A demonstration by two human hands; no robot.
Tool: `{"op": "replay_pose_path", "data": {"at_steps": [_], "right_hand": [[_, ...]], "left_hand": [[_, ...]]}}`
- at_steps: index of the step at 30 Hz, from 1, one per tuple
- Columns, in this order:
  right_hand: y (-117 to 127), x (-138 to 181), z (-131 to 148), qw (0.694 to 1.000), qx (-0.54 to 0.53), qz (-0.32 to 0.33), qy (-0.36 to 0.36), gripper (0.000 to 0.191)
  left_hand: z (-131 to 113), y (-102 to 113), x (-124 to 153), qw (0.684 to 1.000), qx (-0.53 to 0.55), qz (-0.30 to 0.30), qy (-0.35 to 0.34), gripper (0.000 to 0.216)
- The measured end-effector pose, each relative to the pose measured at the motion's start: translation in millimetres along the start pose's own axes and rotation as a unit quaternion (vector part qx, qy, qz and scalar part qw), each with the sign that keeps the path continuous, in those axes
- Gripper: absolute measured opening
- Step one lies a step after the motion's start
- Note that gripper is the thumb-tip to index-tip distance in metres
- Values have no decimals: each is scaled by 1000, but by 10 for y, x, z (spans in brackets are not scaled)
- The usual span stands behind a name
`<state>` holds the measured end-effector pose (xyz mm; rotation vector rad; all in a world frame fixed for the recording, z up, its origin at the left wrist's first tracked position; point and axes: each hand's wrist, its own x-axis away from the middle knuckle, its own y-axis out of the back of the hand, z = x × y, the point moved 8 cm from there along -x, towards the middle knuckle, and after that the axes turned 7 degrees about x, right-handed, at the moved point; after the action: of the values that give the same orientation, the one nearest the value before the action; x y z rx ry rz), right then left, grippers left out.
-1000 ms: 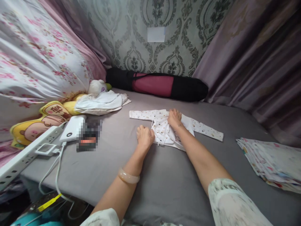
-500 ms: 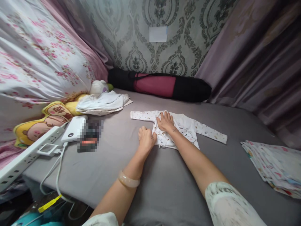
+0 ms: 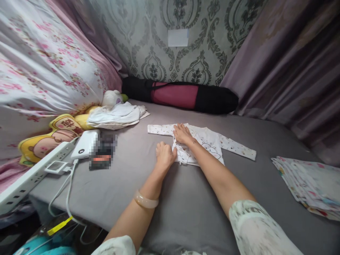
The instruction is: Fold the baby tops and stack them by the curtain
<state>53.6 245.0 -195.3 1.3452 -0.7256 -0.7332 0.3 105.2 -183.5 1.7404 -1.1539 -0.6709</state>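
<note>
A small white baby shirt (image 3: 209, 144) with tiny coloured prints lies spread on the grey sheet (image 3: 186, 198), sleeves out to both sides. My left hand (image 3: 164, 154) is curled at the shirt's lower left edge, pinching the fabric. My right hand (image 3: 182, 133) lies flat with fingers stretched out on the shirt's upper left part, near the left sleeve. A pale bangle (image 3: 145, 201) sits on my left wrist.
A stack of printed cloths (image 3: 310, 182) lies at the right. A folded white garment (image 3: 117, 115) and plush cushions (image 3: 50, 136) sit at the left, beside a white power bank (image 3: 85, 148), power strip (image 3: 32, 177) and cables. A black and maroon roll bag (image 3: 180, 95) lies along the wall.
My right hand has slid leftward across the shirt, from its middle to its upper left part. The left hand has stayed at the lower left edge.
</note>
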Motion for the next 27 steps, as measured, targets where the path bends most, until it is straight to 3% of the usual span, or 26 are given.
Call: {"op": "replay_pose_path", "data": {"at_steps": [4,14,17,19,22,24,27], "right_hand": [[-108,-35,15,999,-25,28,-21,62],[-79,26,23,997,-16,-60,-41,57],[-51,-9,-5,997,-66,-21,-31,57],[59,-4,-87,991,-130,-7,-33,57],[401,146,-357,974,-205,-81,-57,54],[569,362,-585,962,-228,-125,-87,49],[614,782,-803,958,-223,-136,-117,38]], "left_hand": [[-12,4,26,1000,-17,17,-1,40],[21,82,42,995,-82,58,-28,40],[65,102,22,994,-84,68,-22,38],[104,111,6,994,-72,77,-13,38],[147,118,-10,994,-43,96,-4,39],[165,123,-13,993,-32,112,-1,39],[143,151,-17,993,-17,120,-12,38]]}}
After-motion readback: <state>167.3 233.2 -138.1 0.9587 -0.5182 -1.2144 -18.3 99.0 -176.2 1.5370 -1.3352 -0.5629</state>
